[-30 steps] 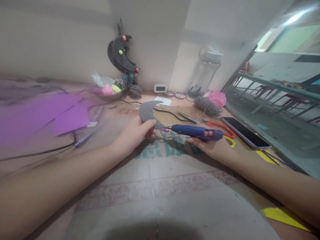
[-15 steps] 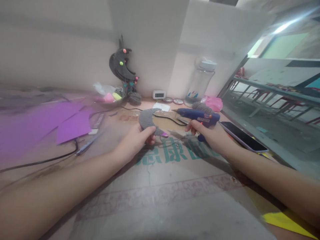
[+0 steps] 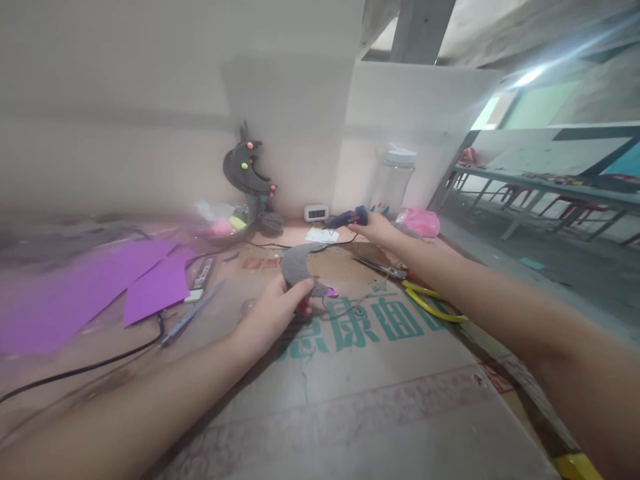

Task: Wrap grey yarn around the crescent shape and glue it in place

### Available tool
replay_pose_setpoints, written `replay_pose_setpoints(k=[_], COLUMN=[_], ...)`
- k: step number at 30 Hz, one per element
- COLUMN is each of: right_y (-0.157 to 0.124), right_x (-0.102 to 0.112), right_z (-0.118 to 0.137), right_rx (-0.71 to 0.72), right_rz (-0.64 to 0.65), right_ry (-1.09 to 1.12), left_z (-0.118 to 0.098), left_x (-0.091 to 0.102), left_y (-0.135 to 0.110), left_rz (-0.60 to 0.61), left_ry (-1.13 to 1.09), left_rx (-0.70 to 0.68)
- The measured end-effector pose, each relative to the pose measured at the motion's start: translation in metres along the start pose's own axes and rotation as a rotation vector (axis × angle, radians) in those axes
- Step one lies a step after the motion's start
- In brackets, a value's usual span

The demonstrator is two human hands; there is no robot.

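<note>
My left hand [image 3: 285, 300] pinches a grey crescent [image 3: 296, 263], which looks wrapped in yarn and has a purple lower tip. It is held just above the printed cardboard [image 3: 345, 373]. Farther back, my right hand [image 3: 377, 230] is wrapped round a blue glue gun [image 3: 347, 218], whose nozzle points left over a small white paper [image 3: 321, 235]. A black cord runs along the table behind the crescent. Scissors-like metal blades [image 3: 380, 267] lie below my right wrist, and a yellow loop [image 3: 430, 303] shows beside my forearm.
Purple sheets [image 3: 155, 287], a cutter-like tool [image 3: 203, 275] and a pen [image 3: 187, 319] lie at left. A dark crescent ornament [image 3: 237, 167] stands against the wall. Behind my hands are a small digital clock [image 3: 317, 213], a clear bottle [image 3: 395, 180] and a pink bag [image 3: 420, 222].
My right hand has carried the glue gun back and left, towards the white paper. The blades and yellow loop show more; the phone is no longer seen. My left hand keeps the crescent.
</note>
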State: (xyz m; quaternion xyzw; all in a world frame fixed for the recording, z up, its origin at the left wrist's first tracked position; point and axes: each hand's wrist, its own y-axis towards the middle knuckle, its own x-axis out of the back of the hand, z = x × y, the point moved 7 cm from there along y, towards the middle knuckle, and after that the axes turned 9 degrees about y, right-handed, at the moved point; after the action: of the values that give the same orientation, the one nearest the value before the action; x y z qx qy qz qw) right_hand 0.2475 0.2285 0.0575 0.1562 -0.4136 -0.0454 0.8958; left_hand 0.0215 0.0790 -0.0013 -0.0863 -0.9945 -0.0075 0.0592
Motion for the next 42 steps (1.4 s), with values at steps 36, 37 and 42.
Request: replay_pose_setpoints(k=[36, 37, 42], right_y=[-0.214, -0.214, -0.213], right_x=[-0.032, -0.026, -0.016], right_z=[0.115, 0.116, 0.116], right_rx=[0.936, 0.932, 0.902], right_rz=[0.195, 0.161, 0.12], right_ry=[-0.141, -0.115, -0.101], left_z=[-0.004, -0.004, -0.008], left_x=[-0.005, -0.008, -0.008], left_y=[-0.001, -0.003, -0.012], left_rz=[0.095, 0.125, 0.08], left_ry=[0.187, 0.231, 0.469], left_rx=[-0.161, -0.177, -0.28])
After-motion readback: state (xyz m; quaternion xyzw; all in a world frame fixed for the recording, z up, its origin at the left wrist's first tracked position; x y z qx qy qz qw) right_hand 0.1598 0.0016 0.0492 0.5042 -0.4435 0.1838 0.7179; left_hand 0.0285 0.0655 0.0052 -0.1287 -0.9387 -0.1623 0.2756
